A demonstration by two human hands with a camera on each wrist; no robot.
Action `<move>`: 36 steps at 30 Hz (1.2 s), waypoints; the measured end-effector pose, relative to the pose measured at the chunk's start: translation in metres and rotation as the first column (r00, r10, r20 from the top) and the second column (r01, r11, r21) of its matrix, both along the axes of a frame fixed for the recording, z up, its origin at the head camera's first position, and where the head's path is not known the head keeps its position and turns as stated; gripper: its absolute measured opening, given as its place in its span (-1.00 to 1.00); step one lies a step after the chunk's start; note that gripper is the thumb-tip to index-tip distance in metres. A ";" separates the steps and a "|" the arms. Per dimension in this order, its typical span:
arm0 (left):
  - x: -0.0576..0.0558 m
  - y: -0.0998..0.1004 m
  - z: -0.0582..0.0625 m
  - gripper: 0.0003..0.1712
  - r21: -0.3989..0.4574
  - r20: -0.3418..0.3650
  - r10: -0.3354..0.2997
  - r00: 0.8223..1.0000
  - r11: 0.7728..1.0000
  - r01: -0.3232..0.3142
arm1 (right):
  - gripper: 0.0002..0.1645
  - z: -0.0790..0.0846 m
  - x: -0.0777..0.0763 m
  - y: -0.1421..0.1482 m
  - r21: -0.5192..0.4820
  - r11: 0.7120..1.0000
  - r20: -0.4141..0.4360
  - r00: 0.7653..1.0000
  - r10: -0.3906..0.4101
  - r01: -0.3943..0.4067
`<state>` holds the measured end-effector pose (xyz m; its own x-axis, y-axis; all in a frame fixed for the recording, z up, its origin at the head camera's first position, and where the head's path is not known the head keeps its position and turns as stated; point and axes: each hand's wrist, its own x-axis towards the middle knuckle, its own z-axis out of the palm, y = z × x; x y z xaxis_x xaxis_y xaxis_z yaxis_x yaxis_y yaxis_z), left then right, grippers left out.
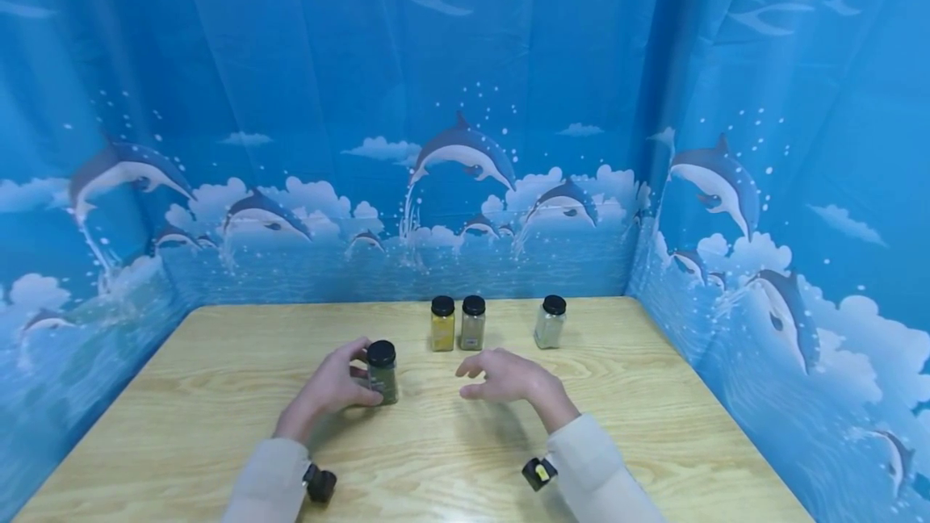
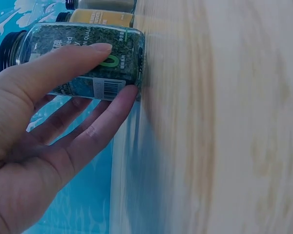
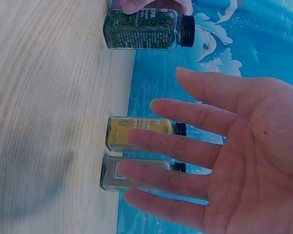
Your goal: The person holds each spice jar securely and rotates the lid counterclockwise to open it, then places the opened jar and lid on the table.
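Curtain (image 1: 261, 87), blue with jumping dolphins, hangs at 12 o'clock behind the wooden table (image 1: 211, 394), and more of it runs along the 3 and 9 o'clock sides. Near the table's far edge stand three jars with black lids. The yellow jar (image 1: 442, 332) and the grey-brown jar (image 1: 472, 332) are side by side with a thin gap. The pale jar (image 1: 549, 329) is apart from them, at their 3 o'clock.

The right hand (image 1: 508, 377) is up over the table, fingers spread wide, with nothing in it. From it, the yellow jar is at 10 o'clock, the grey-brown jar at 11 and the pale jar at 1. In the right wrist view, its fingers get in the way and hide bits of the yellow and grey-brown jars.

The green jar (image 1: 383, 382), with dark green flakes inside, is in the left hand (image 1: 333, 382), at that hand's 3 o'clock. Thumb and fingers grip its sides and cover some of its label. Its lid points up. I cannot tell if its bottom touches the table. From this jar, the yellow jar is near 2 o'clock and the right hand is at 3, well apart.
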<state>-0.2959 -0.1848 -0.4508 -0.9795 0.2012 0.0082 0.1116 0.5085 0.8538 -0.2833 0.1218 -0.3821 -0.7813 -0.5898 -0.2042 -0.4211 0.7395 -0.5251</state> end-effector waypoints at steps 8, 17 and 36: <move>0.002 0.010 -0.002 0.04 0.021 -0.021 -0.002 1.000 1.000 0.002 | -0.52 0.001 0.002 -0.002 -0.018 1.000 0.003 1.000 -0.025 0.025; 0.007 0.021 -0.002 -0.01 0.038 -0.015 -0.007 1.000 0.999 0.008 | -0.56 0.000 0.000 -0.006 -0.097 0.994 -0.038 0.997 -0.063 0.059; 0.011 0.025 -0.004 -0.18 0.016 -0.025 -0.029 0.999 0.999 0.029 | -0.59 -0.019 -0.008 -0.036 -0.294 0.954 -0.166 0.980 -0.111 0.059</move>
